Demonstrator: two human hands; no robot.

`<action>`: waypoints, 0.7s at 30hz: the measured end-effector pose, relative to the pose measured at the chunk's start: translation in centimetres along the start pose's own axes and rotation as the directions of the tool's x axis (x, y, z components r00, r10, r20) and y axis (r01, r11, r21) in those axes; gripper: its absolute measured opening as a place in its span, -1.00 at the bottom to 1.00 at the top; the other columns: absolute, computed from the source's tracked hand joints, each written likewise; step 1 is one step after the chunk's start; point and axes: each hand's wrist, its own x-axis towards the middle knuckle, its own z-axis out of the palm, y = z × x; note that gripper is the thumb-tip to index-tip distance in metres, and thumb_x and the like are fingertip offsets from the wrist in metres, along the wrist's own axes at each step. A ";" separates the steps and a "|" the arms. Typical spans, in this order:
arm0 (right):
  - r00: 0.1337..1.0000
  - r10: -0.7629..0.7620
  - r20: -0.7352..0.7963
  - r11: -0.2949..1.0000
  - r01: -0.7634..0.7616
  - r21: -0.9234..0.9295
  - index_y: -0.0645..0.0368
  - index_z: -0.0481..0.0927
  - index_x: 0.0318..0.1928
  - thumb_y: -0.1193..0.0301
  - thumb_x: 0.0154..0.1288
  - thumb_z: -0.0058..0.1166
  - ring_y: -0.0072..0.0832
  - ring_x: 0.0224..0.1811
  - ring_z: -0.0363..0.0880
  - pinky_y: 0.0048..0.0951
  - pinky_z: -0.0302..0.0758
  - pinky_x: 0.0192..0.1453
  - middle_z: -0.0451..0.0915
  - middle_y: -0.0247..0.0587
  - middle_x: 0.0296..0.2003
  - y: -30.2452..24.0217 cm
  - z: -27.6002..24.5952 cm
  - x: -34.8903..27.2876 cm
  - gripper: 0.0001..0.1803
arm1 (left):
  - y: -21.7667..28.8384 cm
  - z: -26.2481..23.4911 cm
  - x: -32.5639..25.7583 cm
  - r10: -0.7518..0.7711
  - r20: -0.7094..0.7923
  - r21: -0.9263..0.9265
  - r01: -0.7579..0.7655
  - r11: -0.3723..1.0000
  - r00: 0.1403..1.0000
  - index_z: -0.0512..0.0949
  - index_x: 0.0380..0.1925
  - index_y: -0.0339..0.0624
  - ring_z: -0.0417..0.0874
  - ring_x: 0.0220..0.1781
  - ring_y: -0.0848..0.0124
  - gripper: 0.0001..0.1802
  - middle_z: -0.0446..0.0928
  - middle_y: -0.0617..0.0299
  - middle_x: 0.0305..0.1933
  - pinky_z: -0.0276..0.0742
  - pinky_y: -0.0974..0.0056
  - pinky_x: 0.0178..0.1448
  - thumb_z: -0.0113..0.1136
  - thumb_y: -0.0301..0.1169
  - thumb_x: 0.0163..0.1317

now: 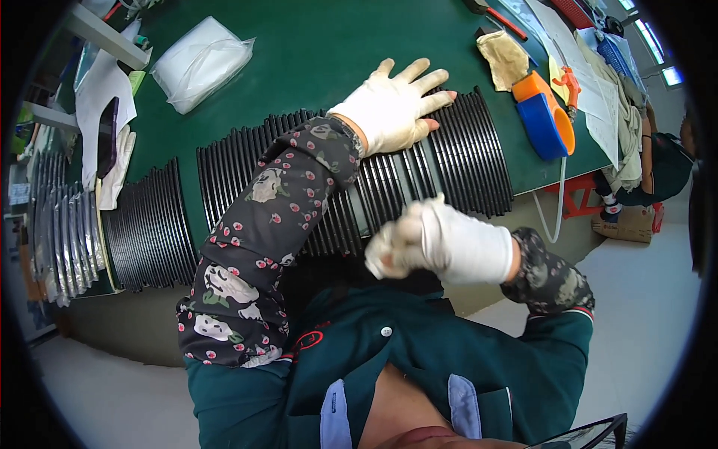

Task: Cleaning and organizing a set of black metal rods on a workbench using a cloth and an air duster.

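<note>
Long black rods [471, 157] lie side by side in a wide row across the green table, with a few gaps between them. My left hand [393, 105], in a white glove with bare fingertips, rests on the far part of the row. Its fingers are spread and hold nothing. Over the near ends of the rods is my right hand [449, 243], gloved in white as well. Its fingers are curled closed and partly blurred; whitish material shows at them, and I cannot tell whether it is a cloth or only the glove.
At left lie another group of black rods [149, 228], plastic-wrapped rods [63, 217], a phone [108, 138] and a spare glove [118, 168]. A clear plastic bag [202, 63] sits farther back. Far right hold a tape dispenser [540, 123], a beige cloth [502, 60] and an orange air gun [570, 86]. Another person [658, 168] is beyond.
</note>
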 end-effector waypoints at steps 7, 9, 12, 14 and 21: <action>0.887 -0.068 -0.456 0.994 0.021 -0.106 0.17 0.60 -0.28 0.64 0.03 0.07 -0.13 -0.24 0.54 -0.27 0.47 -0.19 0.53 -0.07 -0.34 2.8 -2.4 3.1 -0.79 | -0.5 2.6 1.5 0.011 -0.085 0.192 0.006 0.981 0.996 0.23 0.35 0.19 0.06 0.52 0.18 -0.44 0.12 0.24 0.48 0.07 -0.14 0.46 -0.16 0.00 0.39; 0.950 -0.090 -0.298 0.996 0.091 -0.010 0.10 0.59 -0.24 0.62 0.03 0.12 -0.18 -0.29 0.52 -0.27 0.45 -0.24 0.53 -0.15 -0.36 3.1 0.0 2.7 -0.76 | 0.0 1.3 1.4 0.013 -0.056 0.094 -0.007 0.996 0.998 0.23 0.36 0.18 0.06 0.51 0.18 -0.44 0.12 0.23 0.47 0.07 -0.14 0.46 -0.15 0.00 0.38; 0.987 -0.024 0.157 0.997 0.012 0.079 0.04 0.59 -0.22 0.53 0.01 0.17 -0.23 -0.20 0.56 -0.27 0.53 -0.26 0.55 -0.20 -0.32 -0.4 -1.5 -0.3 -0.74 | 0.4 0.3 1.0 -0.008 -0.033 -0.022 0.008 1.000 0.999 0.24 0.35 0.15 0.09 0.50 0.16 -0.43 0.14 0.16 0.45 0.10 -0.13 0.46 -0.03 -0.11 0.34; 0.989 -0.150 0.010 0.941 0.139 0.310 0.03 0.61 -0.19 0.62 -0.03 0.14 -0.23 -0.20 0.55 -0.28 0.52 -0.20 0.55 -0.23 -0.28 0.6 -2.4 -1.1 -0.66 | 0.5 0.2 1.2 -0.015 -0.024 -0.031 0.014 0.999 1.000 0.24 0.35 0.15 0.08 0.50 0.15 -0.44 0.13 0.16 0.46 0.09 -0.13 0.46 -0.04 -0.10 0.35; 0.991 -0.013 -0.130 0.945 0.055 0.322 0.08 0.65 -0.31 0.70 -0.12 0.09 -0.20 -0.24 0.54 -0.30 0.49 -0.22 0.56 -0.24 -0.36 1.1 -1.7 -1.1 -0.68 | 0.3 0.0 1.3 -0.017 -0.015 -0.032 0.016 0.999 1.000 0.23 0.35 0.12 0.09 0.50 0.15 -0.41 0.12 0.15 0.46 0.09 -0.13 0.46 -0.03 -0.06 0.35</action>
